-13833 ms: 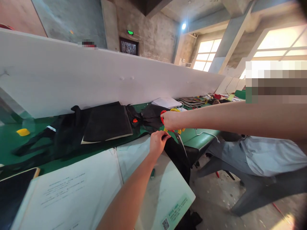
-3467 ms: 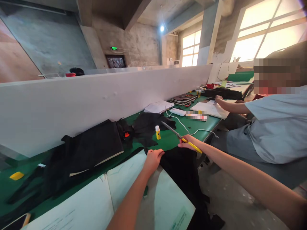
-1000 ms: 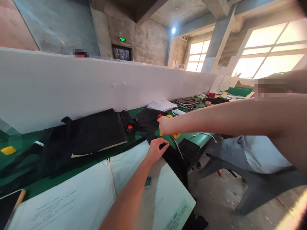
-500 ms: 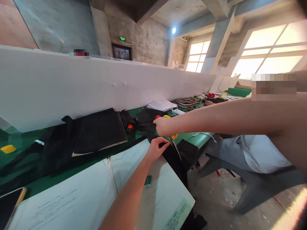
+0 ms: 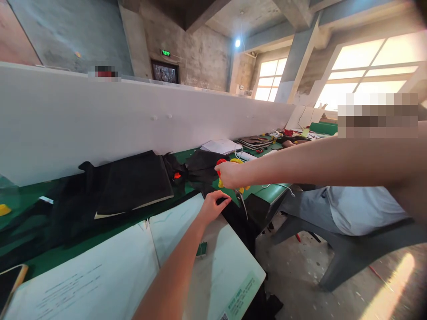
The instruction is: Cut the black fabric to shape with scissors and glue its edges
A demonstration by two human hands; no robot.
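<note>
My right hand (image 5: 231, 174) is closed on scissors (image 5: 243, 200) with red and yellow handles, their metal blades pointing down over black cloth (image 5: 236, 222). Just to the left and below, my left hand (image 5: 213, 205) has its thumb and forefinger together at the edge of the black cloth, beside the top of a white board (image 5: 230, 253) with printed text. What the fingertips pinch is too small to make out. The cloth runs along the board's right edge and hangs past the table.
A black folder (image 5: 133, 184) lies on black fabric at the left, near a phone (image 5: 11, 284). White paper (image 5: 220, 146) and a stack of books (image 5: 255, 142) lie farther back. A person sits on a grey stool (image 5: 340, 253) at the right.
The scissors have turned slightly in my right hand, showing more of the red and yellow handles. The whole view has shifted a little, with things appearing farther left. My left hand keeps its pinch.
</note>
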